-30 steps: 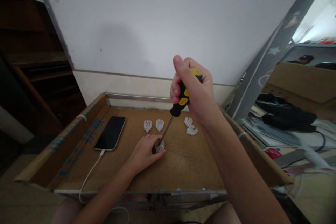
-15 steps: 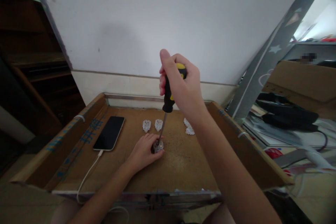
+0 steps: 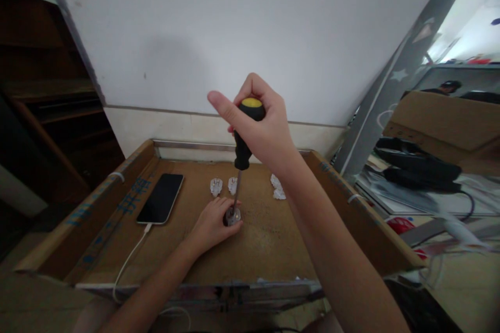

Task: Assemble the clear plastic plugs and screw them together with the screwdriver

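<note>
My right hand [image 3: 262, 125] grips the black and yellow handle of a screwdriver [image 3: 242, 150], thumb stretched out to the left. The tool stands nearly upright and its tip rests in a small clear plastic plug part [image 3: 233, 216] on the table. My left hand [image 3: 213, 223] is closed round that part and holds it down on the brown tabletop [image 3: 265, 239]. Two more clear plug parts [image 3: 222, 186] lie just behind it, and another two [image 3: 277, 188] lie beyond to the right, partly hidden by my right forearm.
A black phone [image 3: 160, 198] lies screen up at the left, with a white cable [image 3: 128, 260] running off the front edge. Cardboard walls [image 3: 97, 203] line both sides of the table. A slanted metal post [image 3: 386, 88] and black items on a shelf [image 3: 417, 166] stand at the right.
My right hand has swung the screwdriver handle leftward until the tool stands almost upright, and the grip has turned, with the thumb now out. The left hand stays on the plug part.
</note>
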`<state>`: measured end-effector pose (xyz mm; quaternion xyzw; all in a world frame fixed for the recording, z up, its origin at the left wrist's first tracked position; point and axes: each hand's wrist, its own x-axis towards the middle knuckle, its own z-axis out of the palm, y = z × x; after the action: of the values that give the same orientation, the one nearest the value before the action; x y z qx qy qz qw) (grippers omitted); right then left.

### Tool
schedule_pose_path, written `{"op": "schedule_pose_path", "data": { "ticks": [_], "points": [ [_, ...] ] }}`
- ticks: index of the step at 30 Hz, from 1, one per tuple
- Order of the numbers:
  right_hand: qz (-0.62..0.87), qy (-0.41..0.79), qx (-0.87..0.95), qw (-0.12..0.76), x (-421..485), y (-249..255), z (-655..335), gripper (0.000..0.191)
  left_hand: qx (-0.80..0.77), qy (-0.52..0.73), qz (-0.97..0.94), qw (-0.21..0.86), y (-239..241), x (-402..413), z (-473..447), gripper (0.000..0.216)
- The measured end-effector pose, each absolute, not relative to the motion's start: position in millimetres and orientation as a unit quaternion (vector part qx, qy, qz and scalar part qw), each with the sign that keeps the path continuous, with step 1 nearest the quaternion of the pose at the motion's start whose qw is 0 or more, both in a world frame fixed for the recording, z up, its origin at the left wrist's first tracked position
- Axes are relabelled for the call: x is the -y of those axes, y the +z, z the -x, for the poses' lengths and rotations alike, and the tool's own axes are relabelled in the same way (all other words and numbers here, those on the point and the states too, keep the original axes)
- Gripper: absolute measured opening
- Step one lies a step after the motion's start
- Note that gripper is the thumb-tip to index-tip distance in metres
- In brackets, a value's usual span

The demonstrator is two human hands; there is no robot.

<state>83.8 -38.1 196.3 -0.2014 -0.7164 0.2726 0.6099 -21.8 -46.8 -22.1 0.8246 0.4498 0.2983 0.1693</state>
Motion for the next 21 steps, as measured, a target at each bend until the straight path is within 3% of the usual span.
{"op": "schedule_pose_path", "data": {
  "ticks": [3, 7, 10, 16, 21],
  "points": [
    [0.209, 0.319, 0.668, 0.639, 36.5, 195.0, -84.0, 0.036, -0.450, 0.299, -0.825, 0.168, -22.6, 47.2, 21.7, 0.033],
    [0.214, 0.406, 0.672, 0.581, 43.5, 195.1, -81.0, 0.034, -0.449, 0.304, -0.823, 0.169, -23.7, 47.9, 21.9, 0.033],
    [0.246, 0.359, 0.671, 0.601, 51.8, 193.9, -72.9, 0.033, -0.440, 0.312, -0.824, 0.176, -24.8, 48.9, 22.5, 0.032],
    [0.312, 0.162, 0.560, 0.750, 61.0, 181.1, -59.2, 0.029, -0.433, 0.329, -0.818, 0.186, -26.2, 49.4, 22.5, 0.029],
    [0.273, 0.172, 0.622, 0.714, 67.7, 170.8, -65.3, 0.023, -0.434, 0.331, -0.816, 0.192, -27.1, 48.9, 22.6, 0.031]
  ]
}}
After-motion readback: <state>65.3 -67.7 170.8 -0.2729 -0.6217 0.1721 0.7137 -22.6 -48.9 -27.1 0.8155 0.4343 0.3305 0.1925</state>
